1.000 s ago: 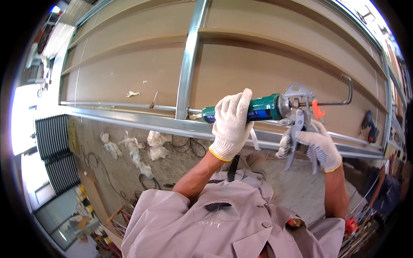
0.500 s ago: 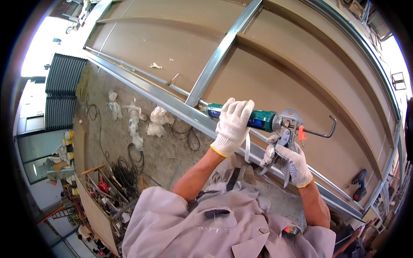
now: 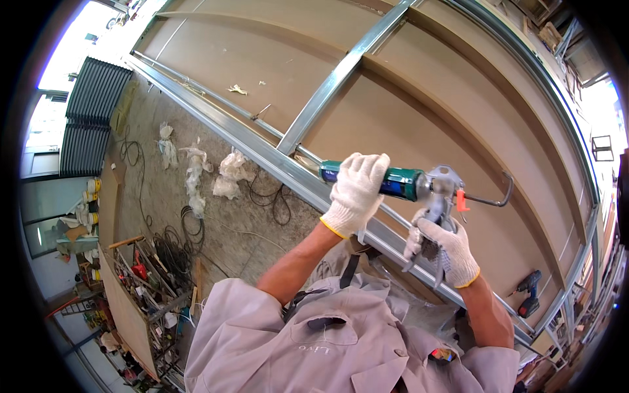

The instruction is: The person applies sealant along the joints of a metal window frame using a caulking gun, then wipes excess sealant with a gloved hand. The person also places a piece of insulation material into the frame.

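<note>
A caulking gun (image 3: 440, 187) with a green and dark blue cartridge (image 3: 401, 183) lies across both my gloved hands. My left hand (image 3: 357, 187), in a white knit glove with a yellow cuff, is wrapped over the middle of the cartridge. Round the grey handle and trigger closes my right hand (image 3: 447, 250), in a matching glove. The gun's hooked rod (image 3: 504, 190) sticks out to the right, beside an orange tab (image 3: 461, 200). Its nozzle end points left, close to the corner where two metal rails (image 3: 288, 144) of a large panel frame meet.
The tan panel (image 3: 393, 124) spans the far side, crossed by brown ribs and galvanized rails. A cordless drill (image 3: 529, 292) rests near its right corner. Crumpled plastic (image 3: 230, 174) and dark cables (image 3: 186, 239) lie on the concrete floor. A bin of scrap (image 3: 147, 288) stands at lower left.
The gun has shifted slightly right relative to the frame's rail corner, with both hands still on it. My right fingers look drawn in closer round the handle and trigger.
</note>
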A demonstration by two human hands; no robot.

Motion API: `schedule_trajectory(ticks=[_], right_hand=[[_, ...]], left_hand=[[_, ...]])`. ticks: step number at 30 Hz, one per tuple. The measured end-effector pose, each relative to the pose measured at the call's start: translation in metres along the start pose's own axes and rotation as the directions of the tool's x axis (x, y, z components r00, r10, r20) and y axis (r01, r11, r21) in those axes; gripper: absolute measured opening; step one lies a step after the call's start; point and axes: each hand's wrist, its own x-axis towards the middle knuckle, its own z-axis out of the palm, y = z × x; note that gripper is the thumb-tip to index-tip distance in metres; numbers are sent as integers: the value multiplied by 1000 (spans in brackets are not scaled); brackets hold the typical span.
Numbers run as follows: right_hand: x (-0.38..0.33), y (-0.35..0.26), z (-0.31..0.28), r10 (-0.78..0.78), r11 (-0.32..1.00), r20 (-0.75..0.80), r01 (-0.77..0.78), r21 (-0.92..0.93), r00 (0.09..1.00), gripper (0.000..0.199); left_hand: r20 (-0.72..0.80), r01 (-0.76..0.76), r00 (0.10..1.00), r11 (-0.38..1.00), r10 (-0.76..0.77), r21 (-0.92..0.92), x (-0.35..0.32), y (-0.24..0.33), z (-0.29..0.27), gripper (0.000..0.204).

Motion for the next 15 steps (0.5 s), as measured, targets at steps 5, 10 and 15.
schedule_trajectory(ticks=[5,10,15], right_hand=[[-23,-16,-8,16,995,-93,-25,-94,996,18],[-41,-42,-11,31,987,-187,-60,-151,982,16],[-36,-79,3,82,968,-222,-130,-214,972,20]], left_hand=[[21,32,999,998,-31,-53,2,26,7,78],[53,77,996,987,-70,-141,8,50,15,82],[122,162,982,971,-141,-179,28,52,9,80]])
